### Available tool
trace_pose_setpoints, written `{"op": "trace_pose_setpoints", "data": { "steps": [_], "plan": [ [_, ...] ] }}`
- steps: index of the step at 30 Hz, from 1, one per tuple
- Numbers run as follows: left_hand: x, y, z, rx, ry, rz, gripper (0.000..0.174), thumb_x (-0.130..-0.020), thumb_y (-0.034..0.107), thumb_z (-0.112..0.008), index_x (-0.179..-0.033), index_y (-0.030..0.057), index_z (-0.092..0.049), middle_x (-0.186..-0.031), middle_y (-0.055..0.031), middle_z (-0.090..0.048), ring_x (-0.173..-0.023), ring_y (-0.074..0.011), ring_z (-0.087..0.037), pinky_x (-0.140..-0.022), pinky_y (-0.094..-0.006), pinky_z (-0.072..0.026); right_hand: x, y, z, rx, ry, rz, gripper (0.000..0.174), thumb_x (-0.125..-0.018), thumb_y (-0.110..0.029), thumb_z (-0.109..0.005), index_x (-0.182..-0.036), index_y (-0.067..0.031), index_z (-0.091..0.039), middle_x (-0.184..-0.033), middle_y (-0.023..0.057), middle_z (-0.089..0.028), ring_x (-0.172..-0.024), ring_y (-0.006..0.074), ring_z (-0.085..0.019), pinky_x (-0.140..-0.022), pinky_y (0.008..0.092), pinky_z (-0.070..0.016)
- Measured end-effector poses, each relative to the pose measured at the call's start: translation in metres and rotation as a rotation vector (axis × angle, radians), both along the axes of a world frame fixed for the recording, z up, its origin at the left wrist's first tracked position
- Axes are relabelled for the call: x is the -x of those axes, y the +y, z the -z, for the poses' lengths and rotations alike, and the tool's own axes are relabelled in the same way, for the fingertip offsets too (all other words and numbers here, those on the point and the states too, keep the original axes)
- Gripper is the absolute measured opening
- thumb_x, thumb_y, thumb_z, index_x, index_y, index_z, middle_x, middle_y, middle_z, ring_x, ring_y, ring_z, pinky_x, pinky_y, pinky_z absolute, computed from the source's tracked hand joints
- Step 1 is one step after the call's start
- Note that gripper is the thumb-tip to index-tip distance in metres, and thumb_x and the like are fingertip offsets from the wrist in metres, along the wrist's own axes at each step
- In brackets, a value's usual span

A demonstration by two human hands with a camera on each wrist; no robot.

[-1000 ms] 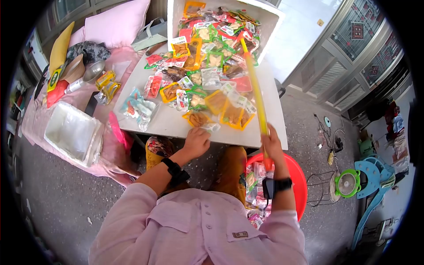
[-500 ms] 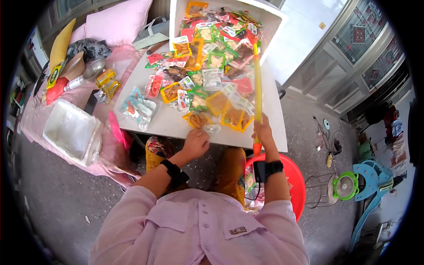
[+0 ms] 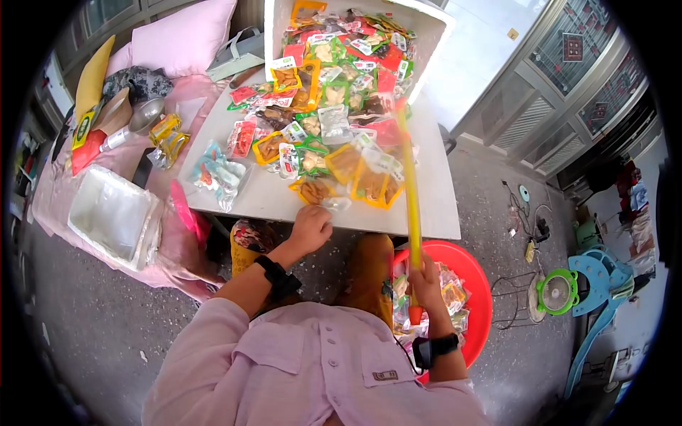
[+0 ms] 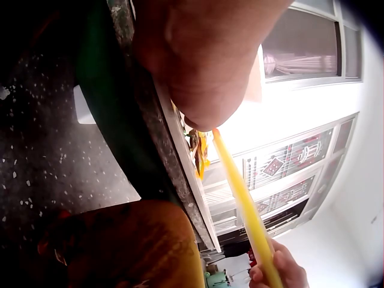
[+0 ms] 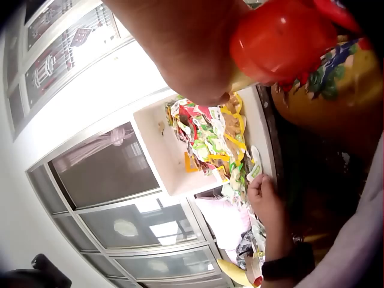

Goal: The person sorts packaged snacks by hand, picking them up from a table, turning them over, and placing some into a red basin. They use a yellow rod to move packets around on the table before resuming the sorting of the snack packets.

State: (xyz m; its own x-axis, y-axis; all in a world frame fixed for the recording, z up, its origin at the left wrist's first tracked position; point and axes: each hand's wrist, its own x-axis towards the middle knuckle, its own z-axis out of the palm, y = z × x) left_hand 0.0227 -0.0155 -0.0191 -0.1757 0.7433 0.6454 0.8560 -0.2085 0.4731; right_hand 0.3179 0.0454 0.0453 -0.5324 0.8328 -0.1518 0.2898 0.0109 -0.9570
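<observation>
My right hand [image 3: 425, 284] grips a long yellow tube [image 3: 411, 192] near its orange-red end, above the red basin. The far end of the tube reaches over the packets [image 3: 335, 92] heaped on the table. In the right wrist view the rounded red end [image 5: 282, 39] shows beside my right hand [image 5: 186, 48]. My left hand [image 3: 311, 228] rests at the table's front edge, fingers loosely curled, next to a clear wrapper [image 3: 337, 204] and an orange-edged packet [image 3: 312, 189]. I see nothing held in it. In the left wrist view the right hand [image 4: 285, 270] is curled round the tube.
A white foam box [image 3: 433, 35] lies with its opening toward me, full of packets. The red basin [image 3: 482, 298] of packets stands right of my legs. To the left, a pink-covered seat holds a white tray [image 3: 114, 213]. A green fan [image 3: 558, 293] stands at the right.
My right hand has moved down toward my body, over the basin, drawing the tube back with it. The left hand has stayed at the table edge.
</observation>
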Motion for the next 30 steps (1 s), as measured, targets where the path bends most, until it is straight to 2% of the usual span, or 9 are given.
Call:
{"op": "trace_pose_setpoints", "data": {
  "steps": [2,5,8,14,17,21,26,30],
  "plan": [
    [0.001,0.0,0.0,-0.023,-0.006,0.006,0.016,-0.059,0.004,-0.058,-0.073,0.0041,-0.049,-0.071,-0.01,-0.052,-0.071,-0.0287,-0.05,-0.065,-0.0372,-0.0389,-0.008,-0.009,-0.001,0.048,0.023,0.063,0.044,-0.08,-0.007,-0.042,-0.122,-0.0073,-0.03,-0.072,0.0023,-0.046,-0.048,0.0068,-0.044,-0.043,0.0212,-0.0398],
    [-0.001,-0.001,-0.003,-0.016,-0.039,0.024,0.016,-0.059,0.004,-0.059,-0.072,0.0035,-0.049,-0.068,-0.0105,-0.052,-0.068,-0.0293,-0.05,-0.063,-0.0372,-0.0394,0.002,0.007,0.005,-0.09,0.016,0.115,0.045,-0.08,-0.007,-0.042,-0.122,-0.0039,-0.027,-0.063,0.0021,-0.044,-0.044,0.0083,-0.043,-0.04,0.0215,-0.0397],
    [0.0,-0.001,-0.005,-0.018,-0.057,0.02,0.017,-0.059,0.005,-0.06,-0.072,0.0029,-0.05,-0.066,-0.011,-0.051,-0.066,-0.0298,-0.05,-0.061,-0.0377,-0.0396,0.023,0.035,0.002,-0.154,0.041,0.046,0.045,-0.08,-0.009,-0.043,-0.122,-0.0068,-0.029,-0.071,0.0033,-0.046,-0.047,0.0081,-0.045,-0.042,0.0218,-0.0405],
    [-0.001,-0.005,-0.005,0.044,-0.025,-0.037,0.014,-0.061,0.007,-0.059,-0.072,0.004,-0.051,-0.064,-0.0098,-0.051,-0.064,-0.0292,-0.05,-0.059,-0.0382,-0.0379,0.065,0.073,-0.024,-0.138,-0.135,-0.036,0.047,-0.079,-0.015,-0.046,-0.123,-0.0071,-0.029,-0.069,0.0093,-0.051,-0.049,0.0108,-0.049,-0.043,0.0244,-0.0417],
    [-0.003,-0.007,-0.009,0.047,0.002,-0.095,0.013,-0.061,0.009,-0.058,-0.07,0.005,-0.05,-0.062,-0.0088,-0.051,-0.063,-0.0286,-0.049,-0.057,-0.0386,-0.0369,0.06,0.07,-0.019,-0.248,-0.231,-0.026,0.047,-0.08,-0.017,-0.045,-0.123,-0.0071,-0.029,-0.07,0.0107,-0.052,-0.05,0.0112,-0.049,-0.043,0.0248,-0.0423],
    [0.0,-0.012,-0.009,0.138,0.069,-0.149,0.012,-0.06,0.009,-0.058,-0.068,0.0063,-0.049,-0.06,-0.0079,-0.049,-0.062,-0.0284,-0.048,-0.055,-0.0393,-0.0366,0.028,0.047,0.006,-0.175,-0.218,-0.057,0.046,-0.081,-0.016,-0.044,-0.123,-0.0078,-0.029,-0.072,0.0077,-0.05,-0.052,0.0105,-0.049,-0.043,0.0237,-0.0424],
    [0.0,-0.014,-0.007,0.008,0.059,-0.175,0.014,-0.06,0.009,-0.058,-0.068,0.0058,-0.048,-0.065,-0.0097,-0.048,-0.063,-0.0291,-0.048,-0.055,-0.0396,-0.0385,0.0,0.004,-0.006,-0.04,-0.126,-0.072,0.045,-0.081,-0.013,-0.043,-0.124,-0.0082,-0.03,-0.075,0.003,-0.046,-0.052,0.0095,-0.047,-0.045,0.0214,-0.0419],
    [0.001,-0.009,-0.005,0.033,0.038,-0.198,0.016,-0.06,0.01,-0.059,-0.071,0.0048,-0.048,-0.069,-0.011,-0.047,-0.065,-0.0295,-0.048,-0.057,-0.0389,-0.0401,0.003,-0.013,-0.009,-0.022,-0.069,-0.019,0.044,-0.08,-0.011,-0.044,-0.123,-0.0073,-0.031,-0.08,0.0039,-0.048,-0.058,0.0092,-0.048,-0.049,0.0209,-0.042]
  ]
}}
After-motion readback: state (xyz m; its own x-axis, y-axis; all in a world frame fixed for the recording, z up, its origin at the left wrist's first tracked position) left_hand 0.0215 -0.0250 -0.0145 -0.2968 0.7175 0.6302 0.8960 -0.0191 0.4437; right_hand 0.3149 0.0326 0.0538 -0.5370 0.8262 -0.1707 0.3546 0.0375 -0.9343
